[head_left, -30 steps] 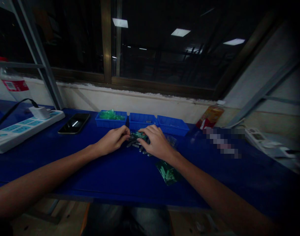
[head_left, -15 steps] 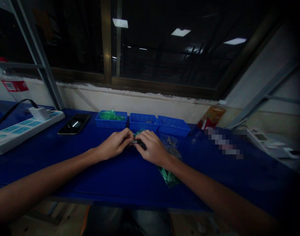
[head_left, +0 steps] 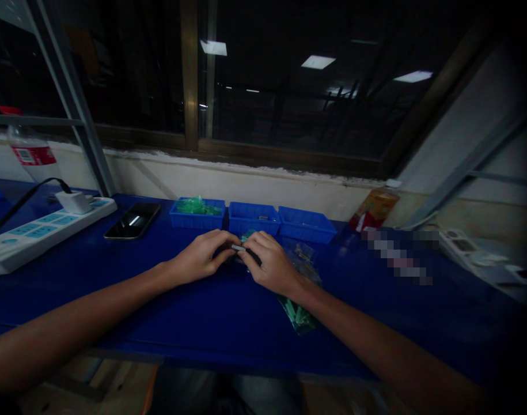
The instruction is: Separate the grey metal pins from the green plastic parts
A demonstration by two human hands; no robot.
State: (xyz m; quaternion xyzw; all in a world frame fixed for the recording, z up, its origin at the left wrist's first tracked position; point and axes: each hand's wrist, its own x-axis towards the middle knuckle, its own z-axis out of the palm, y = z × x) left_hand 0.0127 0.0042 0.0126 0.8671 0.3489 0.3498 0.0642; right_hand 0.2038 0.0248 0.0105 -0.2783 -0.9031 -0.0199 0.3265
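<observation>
Over the middle of the blue table, my left hand and my right hand meet fingertip to fingertip. Between them is a small dark piece with a light metallic-looking tip; its exact kind is too small to make out. Both hands are closed, pinching this piece from either side. Something teal shows just behind the fingers, partly hidden. A clear bag with green strips lies beneath my right wrist, and another clear bag with small metal-looking pieces is beyond that wrist.
Three blue trays line the back: one with green plastic wrapping, a middle tray with small metallic pieces, and a right tray. Leftward are a phone, a power strip and a bottle. An orange-red package stands back right.
My left fingers have shifted, and more of the light tip shows between the hands. The whole view has moved slightly.
</observation>
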